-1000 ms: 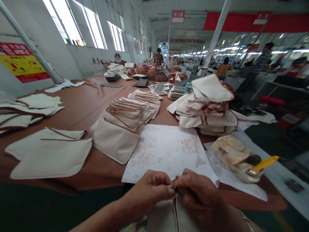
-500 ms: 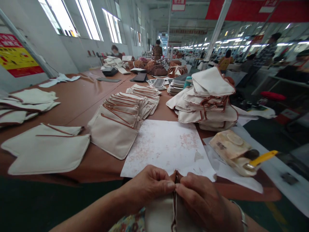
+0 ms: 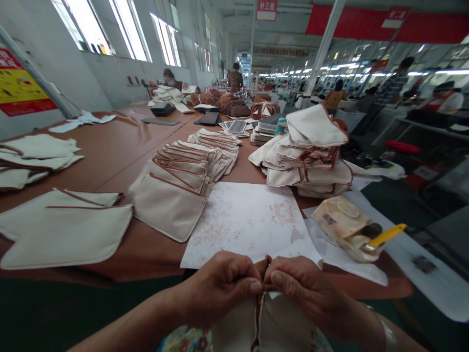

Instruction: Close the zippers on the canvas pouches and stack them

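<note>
Low in the view, a cream fabric pouch (image 3: 234, 325) with brown edging lies in my lap, its slit running toward me. My left hand (image 3: 230, 281) is closed, thumb and fingers pinching the brown edging near the far end of the slit. Opposite it, my right hand (image 3: 300, 286) also pinches the brown edging, its thumb pressed on it. A short strip of brown trim stretches between the two thumbs. The fingers hide part of the edging. Just beyond my hands lies a white paper sheet (image 3: 245, 220) with brown specks.
A fanned row of cream pouches (image 3: 172, 200) lies beyond my left hand, and more pouches (image 3: 73, 234) lie further left. On the right stands a tall pile of pouches (image 3: 308, 171). Nearer is a cut-open plastic container (image 3: 340, 220) with a yellow-handled brush (image 3: 386, 236).
My hands have drawn slightly apart, and a strip of brown trim now shows between the thumbs. The camera view has turned a little to the right.
</note>
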A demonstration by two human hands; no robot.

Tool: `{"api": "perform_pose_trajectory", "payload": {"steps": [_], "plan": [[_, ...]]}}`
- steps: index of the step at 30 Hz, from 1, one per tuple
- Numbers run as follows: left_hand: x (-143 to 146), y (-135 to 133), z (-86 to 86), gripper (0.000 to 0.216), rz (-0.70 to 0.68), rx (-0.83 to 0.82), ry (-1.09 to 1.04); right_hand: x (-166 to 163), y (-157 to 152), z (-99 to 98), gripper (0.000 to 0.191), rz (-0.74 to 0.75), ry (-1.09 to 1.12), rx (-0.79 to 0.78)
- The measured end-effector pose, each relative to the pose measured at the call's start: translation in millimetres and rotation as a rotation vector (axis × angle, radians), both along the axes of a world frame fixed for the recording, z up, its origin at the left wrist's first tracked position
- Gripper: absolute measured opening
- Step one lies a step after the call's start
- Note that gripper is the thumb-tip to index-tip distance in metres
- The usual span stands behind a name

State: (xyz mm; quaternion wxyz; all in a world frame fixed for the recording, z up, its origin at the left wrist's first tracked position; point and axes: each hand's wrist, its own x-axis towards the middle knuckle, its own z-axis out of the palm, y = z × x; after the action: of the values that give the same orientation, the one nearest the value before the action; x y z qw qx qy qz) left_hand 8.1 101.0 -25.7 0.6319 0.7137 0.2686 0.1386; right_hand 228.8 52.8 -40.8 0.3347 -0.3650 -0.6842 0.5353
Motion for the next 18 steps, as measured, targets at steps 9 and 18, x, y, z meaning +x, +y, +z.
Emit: {"api": "perform_pose_trajectory", "payload": {"steps": [9, 18], "plan": [[10.4, -8.6, -10.1, 0.041, 0.115, -0.281, -0.213, -3.4, 2.3, -16.8, 0.034, 0.047, 0.248, -0.238], [7.2, 9.8, -1.4, 0.07, 0.101, -0.359, -0.108, 1.9, 1.1, -23.9, 0.033, -0.025, 0.277, -0.258]]}}
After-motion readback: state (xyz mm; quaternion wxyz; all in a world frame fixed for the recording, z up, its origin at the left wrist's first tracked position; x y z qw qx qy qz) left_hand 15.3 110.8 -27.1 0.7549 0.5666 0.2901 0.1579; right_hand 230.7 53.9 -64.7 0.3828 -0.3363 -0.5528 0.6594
